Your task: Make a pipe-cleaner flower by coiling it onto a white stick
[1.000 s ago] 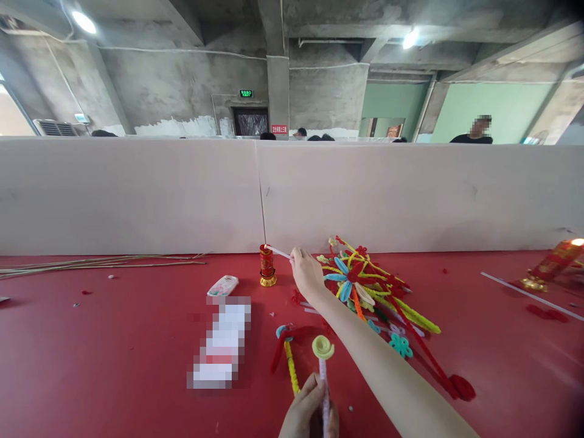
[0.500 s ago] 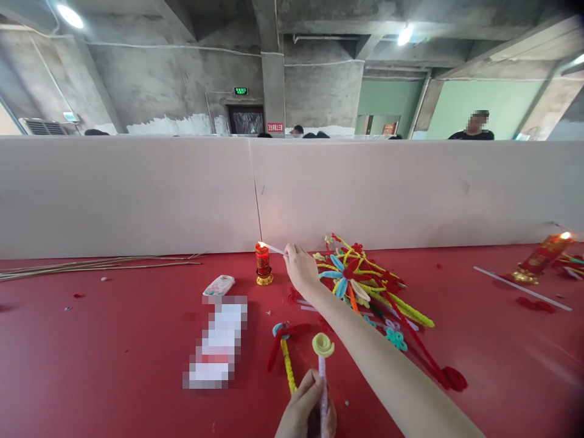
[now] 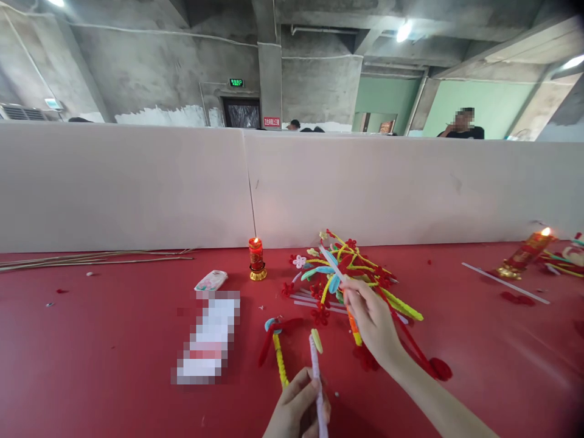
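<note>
On the red counter (image 3: 114, 340), a lit red candle (image 3: 256, 255) stands in its gold holder (image 3: 258, 275), beside a heap of pipe-cleaner flowers (image 3: 351, 274). Right hand (image 3: 374, 319): fingers pinch a thin white stick (image 3: 332, 263) above the heap. Left hand (image 3: 294, 413): fingers grip a lilac stem (image 3: 316, 377) tipped with a yellow coil (image 3: 316, 340).

Two lit red candles stand on the red table (image 3: 91, 340): one candle (image 3: 256, 258) at the middle, a second candle (image 3: 524, 254) far to its right. Two hands show, the left hand (image 3: 296, 413) and the right hand (image 3: 371, 319), each holding one stick. One heap of pipe-cleaner flowers (image 3: 356, 274) lies right of the middle candle, one bundle of thin rods (image 3: 95, 260) to its left.
</note>
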`<move>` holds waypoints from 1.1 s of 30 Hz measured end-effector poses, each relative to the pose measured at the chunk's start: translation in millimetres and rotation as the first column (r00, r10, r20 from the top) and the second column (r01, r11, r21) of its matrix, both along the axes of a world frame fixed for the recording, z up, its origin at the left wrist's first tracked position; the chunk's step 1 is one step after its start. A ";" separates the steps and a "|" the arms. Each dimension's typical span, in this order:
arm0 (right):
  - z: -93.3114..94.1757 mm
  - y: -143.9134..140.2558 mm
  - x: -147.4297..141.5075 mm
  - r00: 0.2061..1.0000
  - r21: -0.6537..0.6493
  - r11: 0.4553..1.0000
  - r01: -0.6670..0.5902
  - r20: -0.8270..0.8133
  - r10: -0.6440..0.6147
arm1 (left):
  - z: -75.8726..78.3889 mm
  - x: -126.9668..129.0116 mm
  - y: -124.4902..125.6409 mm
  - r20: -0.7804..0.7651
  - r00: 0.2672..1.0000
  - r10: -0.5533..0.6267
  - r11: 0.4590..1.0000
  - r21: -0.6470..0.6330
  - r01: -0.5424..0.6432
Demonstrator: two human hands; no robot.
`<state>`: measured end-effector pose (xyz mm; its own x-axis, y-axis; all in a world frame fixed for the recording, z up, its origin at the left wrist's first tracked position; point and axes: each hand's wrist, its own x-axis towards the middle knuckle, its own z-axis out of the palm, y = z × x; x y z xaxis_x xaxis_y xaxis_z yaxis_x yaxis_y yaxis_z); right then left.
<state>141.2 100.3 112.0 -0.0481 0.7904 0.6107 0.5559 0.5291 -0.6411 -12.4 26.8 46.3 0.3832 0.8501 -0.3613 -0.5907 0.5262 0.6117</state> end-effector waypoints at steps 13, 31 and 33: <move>-32.1 -75.8 30.2 0.975 0.375 0.915 -0.145 0.212 0.068 | -1.4 4.5 -4.8 -0.119 0.992 -0.046 0.999 -0.002 0.046; -50.4 -88.5 18.3 0.948 0.462 0.862 -0.207 0.312 0.060 | 8.7 3.7 -6.5 -0.098 0.989 -0.108 0.994 -0.029 0.106; -52.6 -88.3 18.7 0.945 0.472 0.855 -0.214 0.321 0.060 | 7.6 4.2 -7.0 -0.093 0.991 -0.096 0.995 -0.034 0.093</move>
